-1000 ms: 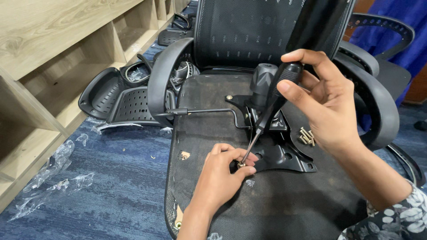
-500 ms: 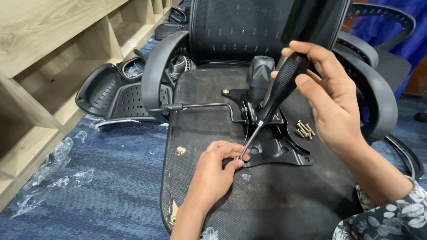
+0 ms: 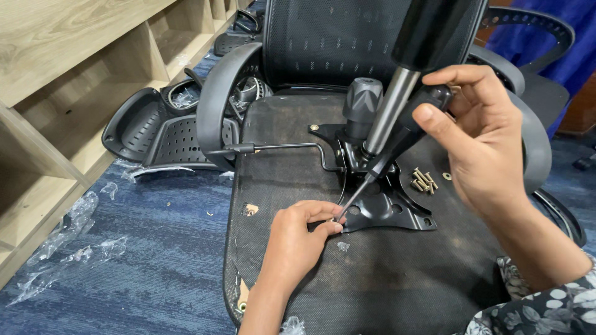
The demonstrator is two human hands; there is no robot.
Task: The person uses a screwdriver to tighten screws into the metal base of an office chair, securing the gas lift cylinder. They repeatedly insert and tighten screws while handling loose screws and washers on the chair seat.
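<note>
Screwdriver [image 3: 397,149] slants down from right hand [image 3: 478,142], fingers wrapped round its black handle; tip meets near-left corner of black mounting plate [image 3: 391,211] on upturned chair seat [image 3: 298,273]. Left hand [image 3: 298,239] pinches a screw there. Loose screws [image 3: 424,180] lie right of plate.

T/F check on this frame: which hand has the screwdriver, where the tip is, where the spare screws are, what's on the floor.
1. The right hand holds the screwdriver by its black handle. True.
2. The left hand lies flat on the carpet. False: its fingertips pinch at the screwdriver tip on the black metal plate.
3. Loose screws lie on the seat underside right of the plate. True.
4. The floor is bare wood. False: blue carpet with clear plastic scraps.
</note>
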